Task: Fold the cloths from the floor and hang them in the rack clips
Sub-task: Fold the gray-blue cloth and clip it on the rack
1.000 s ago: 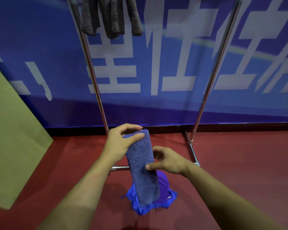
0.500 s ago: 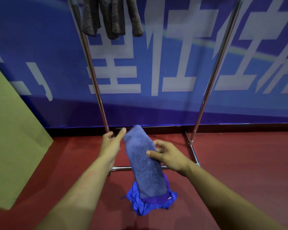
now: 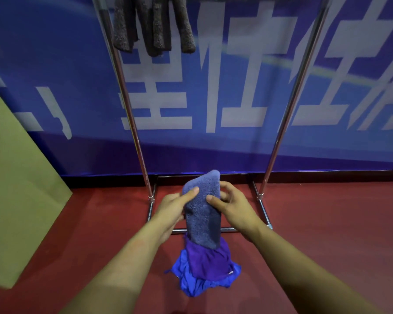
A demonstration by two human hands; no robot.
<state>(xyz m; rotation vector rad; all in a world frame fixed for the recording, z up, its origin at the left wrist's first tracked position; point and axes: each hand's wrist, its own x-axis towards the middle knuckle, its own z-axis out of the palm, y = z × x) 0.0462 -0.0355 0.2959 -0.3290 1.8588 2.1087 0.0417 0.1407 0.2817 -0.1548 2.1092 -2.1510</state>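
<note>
A folded blue-grey towel (image 3: 203,218) stands as a narrow upright strip in front of me, held between both hands. My left hand (image 3: 174,207) grips its left edge with the thumb across the front. My right hand (image 3: 230,206) pinches the right edge, fingers behind the cloth. Below the towel, a pile of purple and bright blue cloths (image 3: 204,270) lies crumpled on the red floor. The metal rack (image 3: 132,114) stands just behind, with dark grey cloths (image 3: 152,23) hanging at its top left. The clips themselves are out of view.
The rack's right upright (image 3: 288,114) and its floor bars (image 3: 262,209) frame the space ahead. A blue banner wall (image 3: 236,87) runs behind it. An olive-green panel (image 3: 16,189) leans at the left. Red floor (image 3: 327,223) spreads to the right.
The towel has risen and shortened as a fold. My left hand let go of the top, opened briefly, then took the left edge again. My right hand moved up onto the right edge.
</note>
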